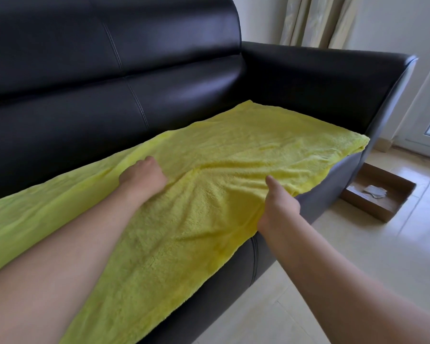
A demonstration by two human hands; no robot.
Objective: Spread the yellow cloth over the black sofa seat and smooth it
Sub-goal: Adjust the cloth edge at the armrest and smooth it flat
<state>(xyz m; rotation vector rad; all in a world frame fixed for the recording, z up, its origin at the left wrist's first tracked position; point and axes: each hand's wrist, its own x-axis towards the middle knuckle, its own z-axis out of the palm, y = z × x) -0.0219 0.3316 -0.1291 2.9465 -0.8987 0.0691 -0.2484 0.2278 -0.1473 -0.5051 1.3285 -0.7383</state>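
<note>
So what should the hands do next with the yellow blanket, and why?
Probably pull the front edge gently toward the sofa's front. The right hand pinches the yellow cloth at that edge, the left hand grips a bunch mid-seat, and creases fan between them. The cloth already covers the black sofa seat, so flattening those creases seems to be what's left.

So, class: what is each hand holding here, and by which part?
Both hold the yellow cloth. The right hand grips its front edge at the seat's front; the left hand clutches a bunch in its middle.
</note>
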